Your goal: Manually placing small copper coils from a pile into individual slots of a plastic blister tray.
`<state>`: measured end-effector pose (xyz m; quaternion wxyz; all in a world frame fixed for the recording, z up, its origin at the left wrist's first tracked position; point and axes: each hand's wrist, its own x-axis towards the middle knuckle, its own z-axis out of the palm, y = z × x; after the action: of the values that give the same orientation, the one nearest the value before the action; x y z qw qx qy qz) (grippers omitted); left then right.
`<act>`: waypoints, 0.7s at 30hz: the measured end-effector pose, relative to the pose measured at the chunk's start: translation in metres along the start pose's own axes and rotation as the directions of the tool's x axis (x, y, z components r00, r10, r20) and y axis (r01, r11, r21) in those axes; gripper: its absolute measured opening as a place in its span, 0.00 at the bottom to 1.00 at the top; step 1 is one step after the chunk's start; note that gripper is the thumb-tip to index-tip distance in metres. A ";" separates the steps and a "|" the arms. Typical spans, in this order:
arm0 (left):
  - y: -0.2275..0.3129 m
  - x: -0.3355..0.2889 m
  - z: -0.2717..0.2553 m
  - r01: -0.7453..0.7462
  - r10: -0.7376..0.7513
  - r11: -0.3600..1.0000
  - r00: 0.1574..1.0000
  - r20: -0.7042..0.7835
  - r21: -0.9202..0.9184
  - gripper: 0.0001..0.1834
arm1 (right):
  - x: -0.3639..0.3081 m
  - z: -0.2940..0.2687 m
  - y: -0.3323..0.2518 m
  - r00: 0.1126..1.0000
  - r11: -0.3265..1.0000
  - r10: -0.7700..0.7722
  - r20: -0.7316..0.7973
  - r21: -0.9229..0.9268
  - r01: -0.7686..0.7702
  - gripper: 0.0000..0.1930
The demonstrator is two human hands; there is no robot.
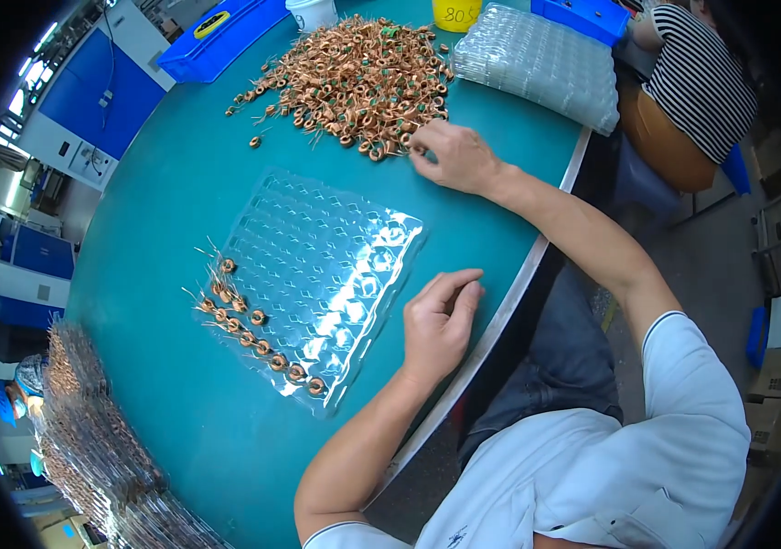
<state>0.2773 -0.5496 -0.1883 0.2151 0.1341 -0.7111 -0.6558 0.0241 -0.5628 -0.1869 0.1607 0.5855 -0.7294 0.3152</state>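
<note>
A heap of small copper-wound ring coils (358,78) with thin wire ends, a few showing green, lies at the far side of the table. My right hand (459,157) is at the heap's near right edge, its thumb and fingers curled round a coil there. My left hand (441,325) is closed beside the tray's right edge; whatever its fingers may hold is hidden. Between the hands and to the left lies a clear plastic tray (294,238) with rows of round pockets. Coils (278,362) fill its near left row, and several more sit at its left corner.
A stack of clear trays (537,64) stands at the far right of the green table (162,247). Filled trays (102,439) are piled at the near left. Blue bins (226,41), a white cup (313,14) and a yellow container (456,14) line the back. Another person in stripes (701,82) sits at right.
</note>
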 end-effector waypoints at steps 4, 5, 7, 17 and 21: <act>-0.002 -0.002 0.001 0.054 -0.057 0.995 0.998 -0.030 -0.085 0.11 | -0.022 -0.041 -0.001 0.988 0.976 0.119 -0.094 0.192 -0.099 0.07; -0.006 -0.001 0.001 0.060 -0.064 0.992 0.997 -0.030 -0.110 0.13 | -0.029 -0.050 0.000 0.980 0.929 0.196 -0.045 0.327 -0.171 0.08; 0.002 0.000 0.003 0.091 -0.110 0.973 0.991 -0.081 -0.210 0.17 | -0.049 -0.068 -0.014 0.935 0.842 0.333 0.123 0.408 -0.353 0.09; -0.001 0.004 0.014 -0.079 0.079 0.997 0.975 -0.209 0.012 0.18 | -0.094 -0.091 -0.032 0.958 0.936 -0.036 0.285 0.346 -0.067 0.08; 0.001 0.006 0.019 -0.161 0.215 0.956 0.954 -0.211 0.243 0.14 | -0.106 -0.094 -0.038 0.963 0.925 -0.170 0.210 0.371 0.082 0.09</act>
<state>0.2630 -0.5357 -0.1875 0.3433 0.1655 -0.7592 -0.5276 0.0751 -0.4267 -0.1700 -0.0177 0.6846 -0.6339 0.3595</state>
